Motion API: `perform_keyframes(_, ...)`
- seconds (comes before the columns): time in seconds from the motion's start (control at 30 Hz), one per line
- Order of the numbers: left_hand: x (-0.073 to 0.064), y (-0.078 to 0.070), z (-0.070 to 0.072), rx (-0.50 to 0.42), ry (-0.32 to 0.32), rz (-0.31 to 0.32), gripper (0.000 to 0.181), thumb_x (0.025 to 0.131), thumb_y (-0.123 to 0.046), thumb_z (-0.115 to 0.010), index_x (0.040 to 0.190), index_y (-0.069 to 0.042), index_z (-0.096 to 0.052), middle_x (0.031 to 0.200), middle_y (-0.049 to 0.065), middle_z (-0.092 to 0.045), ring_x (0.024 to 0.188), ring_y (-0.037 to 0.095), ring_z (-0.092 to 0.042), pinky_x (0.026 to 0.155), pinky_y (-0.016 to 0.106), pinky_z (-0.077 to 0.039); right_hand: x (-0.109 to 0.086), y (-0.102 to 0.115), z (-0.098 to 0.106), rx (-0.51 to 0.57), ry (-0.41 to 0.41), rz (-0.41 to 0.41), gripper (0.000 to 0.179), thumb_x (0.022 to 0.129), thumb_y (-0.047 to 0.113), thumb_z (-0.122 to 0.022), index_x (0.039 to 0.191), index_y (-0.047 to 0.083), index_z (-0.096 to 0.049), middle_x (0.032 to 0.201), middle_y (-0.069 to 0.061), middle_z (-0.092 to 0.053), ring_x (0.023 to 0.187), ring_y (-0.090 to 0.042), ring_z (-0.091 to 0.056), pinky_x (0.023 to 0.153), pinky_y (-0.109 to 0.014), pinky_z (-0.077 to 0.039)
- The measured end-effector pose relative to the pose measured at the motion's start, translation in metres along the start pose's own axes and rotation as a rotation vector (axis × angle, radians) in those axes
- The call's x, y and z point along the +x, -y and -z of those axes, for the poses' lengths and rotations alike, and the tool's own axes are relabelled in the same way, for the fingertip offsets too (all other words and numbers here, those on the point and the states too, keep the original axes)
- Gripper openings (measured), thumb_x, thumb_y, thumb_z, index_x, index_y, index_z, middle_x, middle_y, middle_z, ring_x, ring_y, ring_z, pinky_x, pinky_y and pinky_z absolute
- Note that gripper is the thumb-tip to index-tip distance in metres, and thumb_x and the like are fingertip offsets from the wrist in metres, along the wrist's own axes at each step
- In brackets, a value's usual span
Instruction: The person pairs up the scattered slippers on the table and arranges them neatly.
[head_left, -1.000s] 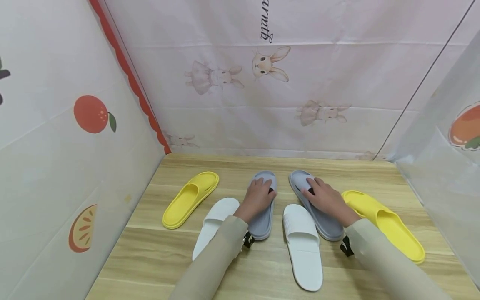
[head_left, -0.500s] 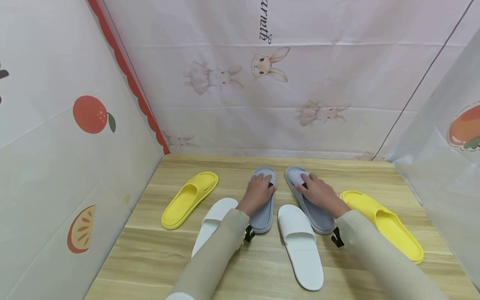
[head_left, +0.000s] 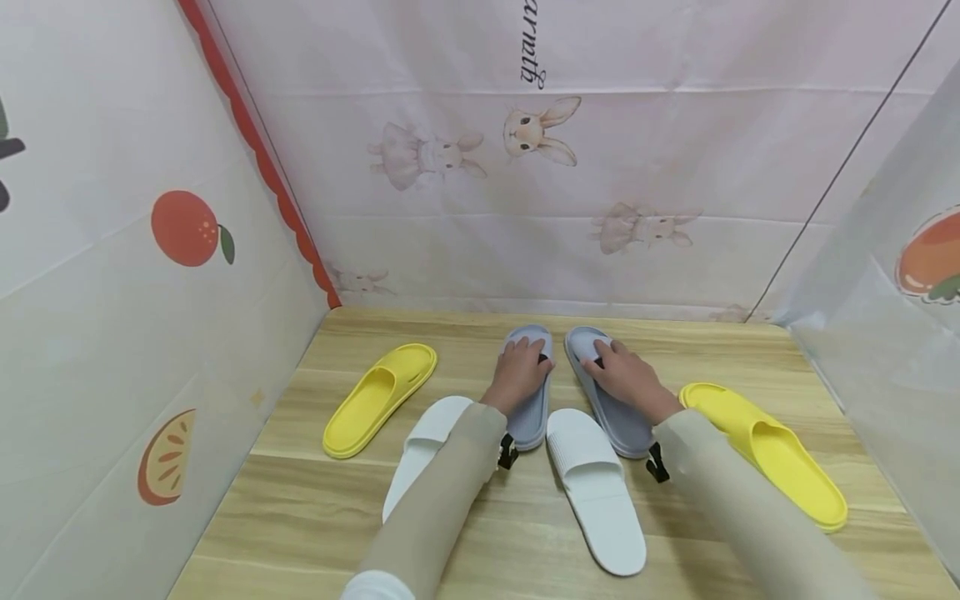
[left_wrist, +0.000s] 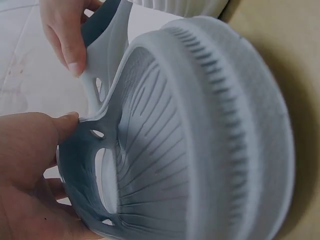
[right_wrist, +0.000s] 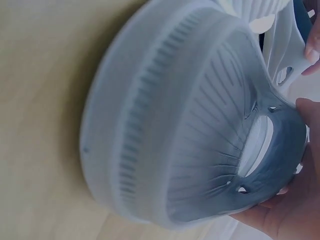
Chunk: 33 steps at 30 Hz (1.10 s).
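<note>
In the head view two blue-grey slippers stand side by side near the back of the wooden surface. My left hand (head_left: 517,373) grips the upper of the left grey slipper (head_left: 530,423). On the right grey slipper (head_left: 619,421), my right hand (head_left: 628,379) holds the upper in the same way. The left wrist view shows the thumb and fingers of the left hand (left_wrist: 25,165) spread around the ventilated upper. From the right wrist view, the right hand (right_wrist: 295,200) likewise holds the edge of its upper. Both slippers lie sole down, toes toward the wall.
A white slipper (head_left: 429,437), partly behind the left sleeve, lies left of the grey pair. Another white slipper (head_left: 603,508) is just in front of it. Yellow slippers lie at far left (head_left: 367,407) and far right (head_left: 795,467). Printed fabric walls (head_left: 465,250) enclose the back and sides.
Both hands have pushed the grey slippers away toward the back wall, and the right one has also shifted left, narrowing the gap. The right white slipper's toe end has turned left.
</note>
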<state>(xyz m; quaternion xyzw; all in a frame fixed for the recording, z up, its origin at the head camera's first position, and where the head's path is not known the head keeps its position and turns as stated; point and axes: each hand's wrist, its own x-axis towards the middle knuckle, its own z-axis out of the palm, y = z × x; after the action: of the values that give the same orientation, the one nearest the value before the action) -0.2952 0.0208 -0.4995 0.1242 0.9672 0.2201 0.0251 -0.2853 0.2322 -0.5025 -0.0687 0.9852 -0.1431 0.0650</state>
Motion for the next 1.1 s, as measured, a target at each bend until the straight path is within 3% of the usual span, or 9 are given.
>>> perform_keyframes(0.43, 0.015, -0.005, 0.001, 0.005, -0.027, 0.059, 0.054, 0.098, -0.043, -0.049, 0.145, -0.019, -0.042, 0.147, 0.009, -0.041, 0.135, 0.035, -0.035, 0.106, 0.055, -0.031, 0.011, 0.004, 0.001, 0.006, 0.001, 0.006, 0.072, 0.098, 0.055, -0.034, 0.15, 0.006, -0.027, 0.145, -0.031, -0.032, 0.122, -0.052, -0.044, 0.09, -0.063, -0.042)
perform_keyframes(0.77, 0.024, -0.005, -0.002, 0.049, -0.048, 0.027, 0.053, 0.097, -0.045, -0.049, 0.144, -0.02, -0.044, 0.138, 0.007, -0.05, 0.125, 0.032, -0.044, 0.101, 0.053, -0.038, 0.025, 0.008, 0.004, 0.059, 0.011, -0.03, 0.072, 0.098, 0.055, -0.034, 0.15, 0.005, -0.026, 0.147, -0.033, -0.027, 0.125, -0.052, -0.04, 0.095, -0.065, -0.036)
perform_keyframes(1.1, 0.028, -0.007, -0.001, 0.043, -0.062, 0.031, 0.05, 0.098, -0.04, -0.051, 0.142, -0.019, -0.046, 0.134, 0.007, -0.052, 0.12, 0.031, -0.046, 0.098, 0.05, -0.04, 0.038, 0.02, -0.002, 0.055, -0.042, -0.068, 0.071, 0.099, 0.055, -0.032, 0.148, 0.004, -0.029, 0.143, -0.032, -0.033, 0.12, -0.049, -0.045, 0.092, -0.064, -0.039)
